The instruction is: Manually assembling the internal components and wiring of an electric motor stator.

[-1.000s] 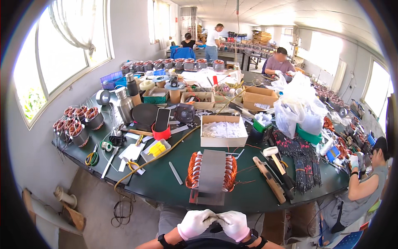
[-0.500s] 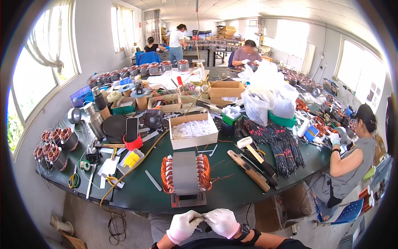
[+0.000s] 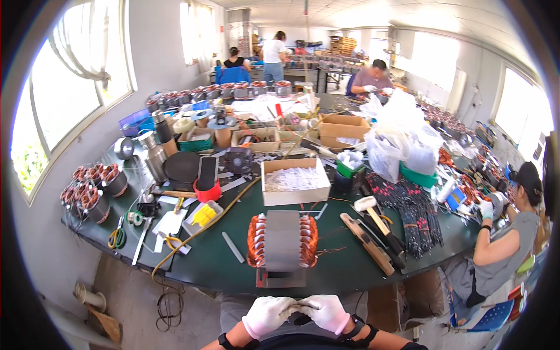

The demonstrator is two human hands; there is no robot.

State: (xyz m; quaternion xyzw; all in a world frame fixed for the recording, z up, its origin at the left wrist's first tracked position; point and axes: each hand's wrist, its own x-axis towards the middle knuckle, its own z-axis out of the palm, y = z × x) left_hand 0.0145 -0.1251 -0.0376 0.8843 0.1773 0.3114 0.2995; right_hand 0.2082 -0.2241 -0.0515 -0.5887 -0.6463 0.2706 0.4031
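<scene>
Both of my hands wear white gloves and meet in front of the table's near edge. My left hand [image 3: 267, 315] is closed, its fingertips pinched against those of my right hand [image 3: 326, 314], which is closed too. Whatever is between the fingertips is too small and too hidden to name. Just beyond them a motor stator [image 3: 282, 240] rests on a flat metal stand [image 3: 281, 278], its grey core flanked by copper windings on both sides. A pale flat strip [image 3: 233, 247] lies left of the stator.
Behind the stator stands a carton [image 3: 294, 195] of white slips. To the right lie a white-headed mallet [image 3: 373, 210], a wooden bar [image 3: 367, 243] and bundled black leads [image 3: 411, 219]. Scissors [image 3: 117, 234] and more stators [image 3: 93, 201] sit left. A co-worker [image 3: 496, 245] sits at right.
The whole scene has shifted to the right and slightly up in the picture, as the view turned. My hands stay pinched together, a little farther right in the picture.
</scene>
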